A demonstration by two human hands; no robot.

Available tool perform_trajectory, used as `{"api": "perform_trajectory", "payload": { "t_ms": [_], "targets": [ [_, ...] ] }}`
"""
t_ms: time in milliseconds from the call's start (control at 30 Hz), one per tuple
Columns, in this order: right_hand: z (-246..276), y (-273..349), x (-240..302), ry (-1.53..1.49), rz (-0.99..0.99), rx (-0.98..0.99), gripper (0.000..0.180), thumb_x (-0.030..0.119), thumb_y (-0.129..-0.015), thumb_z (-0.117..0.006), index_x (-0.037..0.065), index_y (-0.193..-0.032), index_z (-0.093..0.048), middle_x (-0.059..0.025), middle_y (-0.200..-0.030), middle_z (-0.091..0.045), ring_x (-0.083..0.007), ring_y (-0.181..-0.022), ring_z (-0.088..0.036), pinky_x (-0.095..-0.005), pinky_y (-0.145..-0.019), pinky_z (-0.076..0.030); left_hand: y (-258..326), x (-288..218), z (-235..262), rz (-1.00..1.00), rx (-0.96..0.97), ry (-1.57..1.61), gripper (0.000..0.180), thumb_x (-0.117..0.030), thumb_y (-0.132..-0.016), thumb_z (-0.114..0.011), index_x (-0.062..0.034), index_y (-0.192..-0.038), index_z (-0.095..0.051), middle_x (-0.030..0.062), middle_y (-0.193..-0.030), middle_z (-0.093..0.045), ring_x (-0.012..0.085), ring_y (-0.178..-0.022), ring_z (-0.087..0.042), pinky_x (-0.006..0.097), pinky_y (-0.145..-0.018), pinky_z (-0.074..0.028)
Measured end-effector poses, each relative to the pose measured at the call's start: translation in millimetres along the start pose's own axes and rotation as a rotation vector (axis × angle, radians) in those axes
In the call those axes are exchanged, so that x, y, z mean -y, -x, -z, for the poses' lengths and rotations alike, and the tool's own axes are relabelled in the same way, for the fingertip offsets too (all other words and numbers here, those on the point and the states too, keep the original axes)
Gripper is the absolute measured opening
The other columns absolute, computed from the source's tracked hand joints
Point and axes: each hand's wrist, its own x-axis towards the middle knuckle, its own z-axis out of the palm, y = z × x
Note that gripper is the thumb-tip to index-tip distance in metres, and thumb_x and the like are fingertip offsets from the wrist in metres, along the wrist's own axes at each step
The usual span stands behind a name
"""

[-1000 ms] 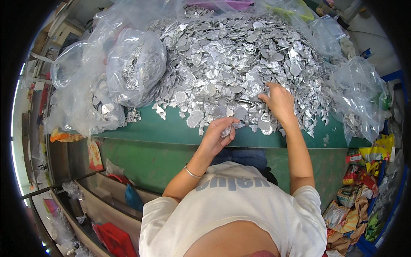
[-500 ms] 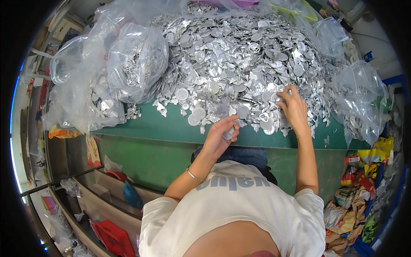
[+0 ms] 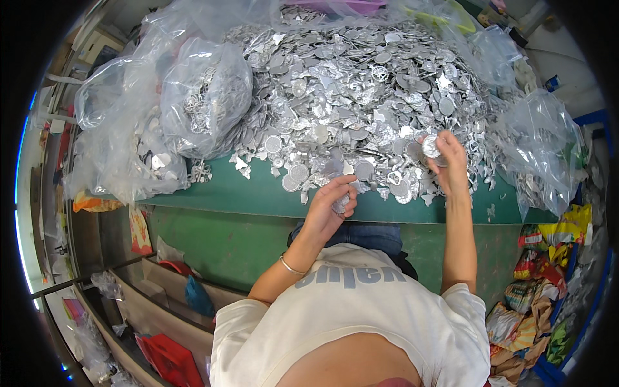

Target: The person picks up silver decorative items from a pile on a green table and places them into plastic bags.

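A large heap of flat silver metal pieces (image 3: 361, 84), many round and some cut in other shapes, covers most of the green table (image 3: 258, 187). My right hand (image 3: 451, 158) is closed on a round silver metal disc (image 3: 431, 146), held up at the heap's near right side. By the table's front edge, my left hand (image 3: 332, 203) is curled round silver metal pieces (image 3: 342, 204); how many is hidden by the fingers. Close to the left fingertips lies a grey round disc (image 3: 364, 170).
A clear plastic bag (image 3: 206, 97) of silver pieces stands left of the heap, with another bag (image 3: 138, 155) beside it. A further clear bag (image 3: 541, 148) lies at the right end. Colourful packages (image 3: 529, 303) fill the lower right; a brown open drawer (image 3: 161, 297) is lower left.
My right hand has picked a round disc off the heap and turned so the disc faces up. The left hand stays nearly in place, still closed round its pieces.
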Motion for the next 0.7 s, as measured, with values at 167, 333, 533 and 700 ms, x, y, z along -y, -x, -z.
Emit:
{"api": "perform_trajectory", "payload": {
  "t_ms": [167,333,533,700],
  "targets": [
    [-23,-26,-10,-0.316,-0.190,0.056,0.027,0.015,-0.082,-0.056,0.004,-0.105,-0.049,-0.0120,-0.087,-0.059,-0.0199,-0.065,-0.055,-0.0244,-0.045,-0.037,1,0,-2,0.009,0.015,0.015,0.022,-0.008,-0.087,-0.049,-0.0034,-0.108,-0.053,0.0052,-0.079,-0.053,0.0117,-0.060,-0.045,0.022,-0.049,-0.035],
    [-47,-35,-34,1.300,0.320,-0.158,0.017,0.013,-0.077,-0.064,-0.003,-0.080,-0.060,-0.0090,-0.058,-0.051,-0.0195,-0.054,-0.050,-0.0291,-0.052,-0.040,3,0,1,-0.001,-0.003,0.007,0.021,-0.008,-0.087,-0.049,-0.0029,-0.107,-0.053,0.0054,-0.079,-0.053,0.0121,-0.059,-0.045,0.022,-0.049,-0.035],
    [-45,-31,-30,1.053,0.398,-0.217,0.012,0.005,-0.070,-0.068,-0.002,-0.073,-0.059,-0.0103,-0.067,-0.055,-0.0206,-0.060,-0.054,-0.0326,-0.058,-0.043,6,-3,-2,-0.033,-0.050,-0.030,0.021,-0.008,-0.087,-0.049,-0.0024,-0.107,-0.053,0.0059,-0.078,-0.054,0.0128,-0.060,-0.046,0.023,-0.050,-0.035],
    [-29,-20,3,-0.152,-0.045,-0.182,0.015,0.011,-0.080,-0.052,0.005,-0.093,-0.051,-0.0151,-0.085,-0.059,-0.0211,-0.065,-0.056,-0.0216,-0.041,-0.037,8,-3,7,-0.170,-0.090,-0.131,0.020,-0.007,-0.087,-0.048,-0.0003,-0.104,-0.056,0.0062,-0.077,-0.056,0.0123,-0.060,-0.049,0.023,-0.050,-0.038]
  ]
}}
